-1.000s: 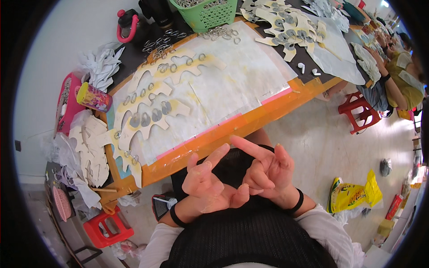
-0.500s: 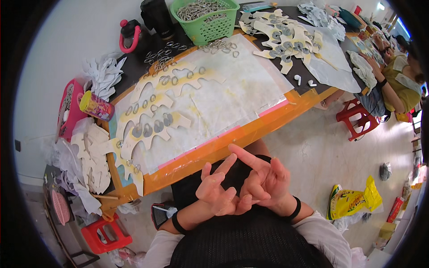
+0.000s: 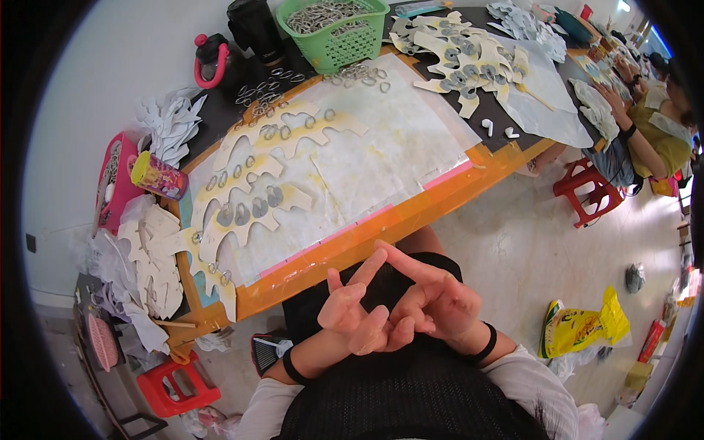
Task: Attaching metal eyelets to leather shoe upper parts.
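Note:
Above my lap, just off the table's front edge, my two hands meet with nothing visible in them. My left hand (image 3: 353,312) is palm up, its fingers apart and half bent. My right hand (image 3: 440,299) has its index finger stretched out, its tip against the left index fingertip; its other fingers are partly curled. On the table, white sheeting (image 3: 374,147) carries cream cut-out pieces (image 3: 220,158) with yellowish smears. Metal rings (image 3: 272,132) lie on several of these pieces, and grey oval patches (image 3: 242,214) show on the nearest one.
A green basket (image 3: 345,51) of metal rings stands at the back, beside a black cup (image 3: 253,33). Finished-looking pieces (image 3: 469,66) pile up at far right, near white earbuds (image 3: 488,127). Red stools (image 3: 176,385) flank the table. A co-worker (image 3: 653,139) sits at right.
My right hand has turned slightly, and its raised fingers have folded down. The index fingertips stay together. The view has shifted a little.

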